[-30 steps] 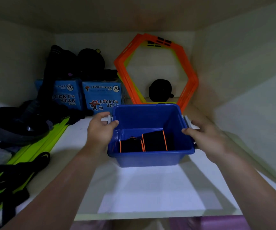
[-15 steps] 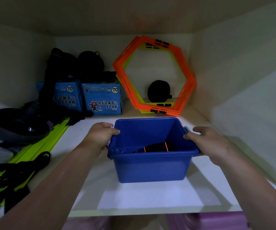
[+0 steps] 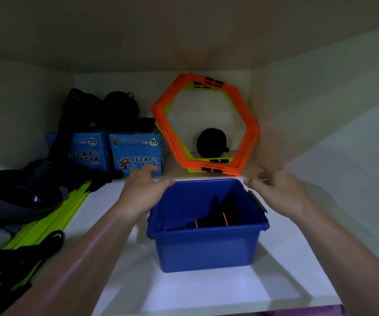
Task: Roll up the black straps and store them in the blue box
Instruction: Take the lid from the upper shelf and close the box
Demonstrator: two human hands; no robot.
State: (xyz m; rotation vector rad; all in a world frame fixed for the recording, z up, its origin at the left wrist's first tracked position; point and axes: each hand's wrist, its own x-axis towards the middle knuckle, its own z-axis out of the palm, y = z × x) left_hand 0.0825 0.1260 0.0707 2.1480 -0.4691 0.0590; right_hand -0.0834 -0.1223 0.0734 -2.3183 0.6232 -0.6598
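The blue box stands on the white shelf, near the middle of its front edge. Rolled black straps with orange edging lie inside the box, low against its front wall. The left hand is at the box's rear left corner, fingers loosely spread and the thumb lying along the rim; it grips nothing. The right hand is beside the rear right corner, fingers open and slightly blurred, the fingertips at or just off the rim; whether they touch cannot be told. A grey latch shows on the box's right rim. At the shelf's back edge, orange hexagonal frames lean against the rear wall, with a round black object visible through their opening. Two blue "Lucky Star" cartons stand at the back left. Yellow-green bars and loose black straps occupy the shelf's left edge.
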